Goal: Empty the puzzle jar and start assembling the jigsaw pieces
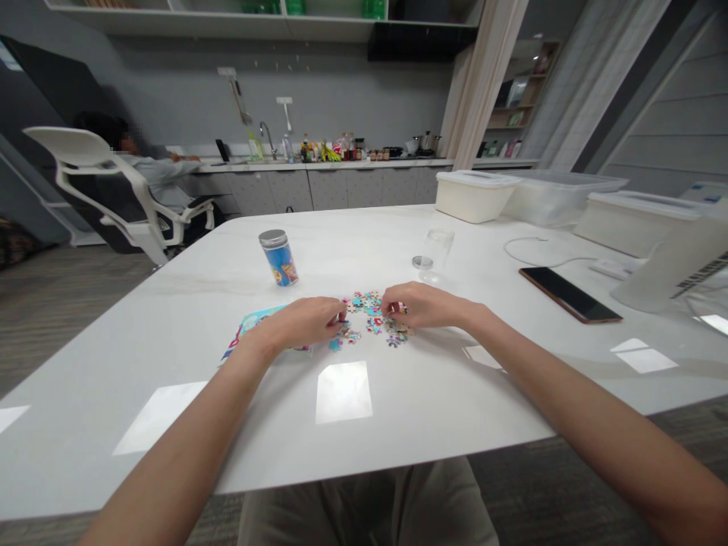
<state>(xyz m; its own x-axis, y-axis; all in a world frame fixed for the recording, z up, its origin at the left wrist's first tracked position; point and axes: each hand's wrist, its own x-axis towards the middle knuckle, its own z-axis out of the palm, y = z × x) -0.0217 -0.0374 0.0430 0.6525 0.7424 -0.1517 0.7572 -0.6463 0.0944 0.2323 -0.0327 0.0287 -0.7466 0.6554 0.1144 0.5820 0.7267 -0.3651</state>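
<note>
Loose, colourful jigsaw puzzle pieces point(372, 305) lie in a small spread on the white table point(432, 402). At the left side of the spread, my left hand point(310, 320) is closed, thumb and fingers together on a puzzle piece at its edge. My right hand point(424, 305) curls down over the right side, fingertips pinched among the pieces; what they hold is hidden. A colourful printed sheet point(246, 327) lies partly under my left hand and forearm. Beyond it stands a blue picture jar point(282, 265) with a metal lid.
A clear jar point(440, 249) stands behind my right hand, beside a loose metal lid point(422, 262). A phone point(569, 294) lies to the right, near a white cable point(523, 240). Lidded bins point(475, 199) line the far right. A person sits in a white chair point(85, 148) at left.
</note>
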